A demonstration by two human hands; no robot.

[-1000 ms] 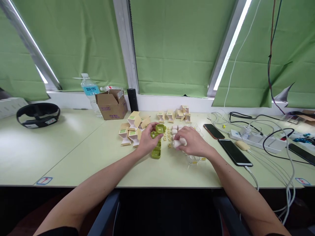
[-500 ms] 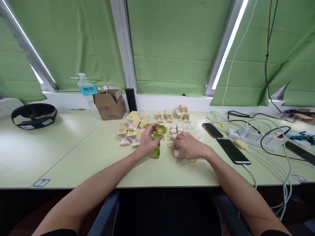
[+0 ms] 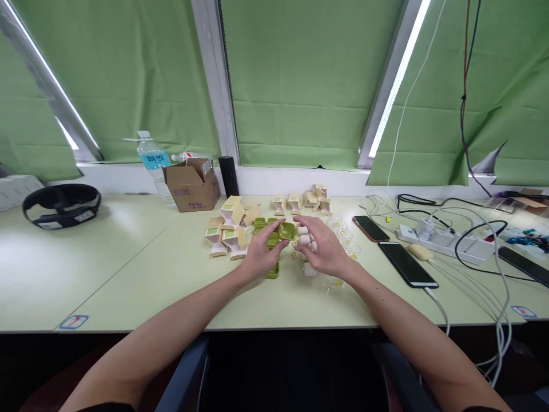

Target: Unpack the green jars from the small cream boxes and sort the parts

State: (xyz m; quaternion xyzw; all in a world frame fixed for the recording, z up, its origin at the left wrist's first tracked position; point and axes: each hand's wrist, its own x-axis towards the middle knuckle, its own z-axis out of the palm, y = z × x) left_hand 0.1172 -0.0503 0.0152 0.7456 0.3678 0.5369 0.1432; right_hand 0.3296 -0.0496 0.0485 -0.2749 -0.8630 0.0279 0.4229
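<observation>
My left hand pinches a small green square case between thumb and fingers, its hollow side facing up. My right hand is just right of that case, thumb and forefinger apart in a C shape; whether the fingertips touch its edge I cannot tell. Small white cylinders lie under and beside my right hand, partly hidden by it. More green cases rest on the table below my left hand. Small yellow pieces lie between the hands, mostly covered. Clear plastic pieces are at the right.
Folded cream cartons stand left of my hands, others behind. A brown box, water bottle and black cylinder are at the back. Phones and a power strip with tangled cables occupy the right.
My right hand has moved left from the white cylinders to the held green case, its fingers now further apart. My left hand still holds the case, shifted slightly right.
</observation>
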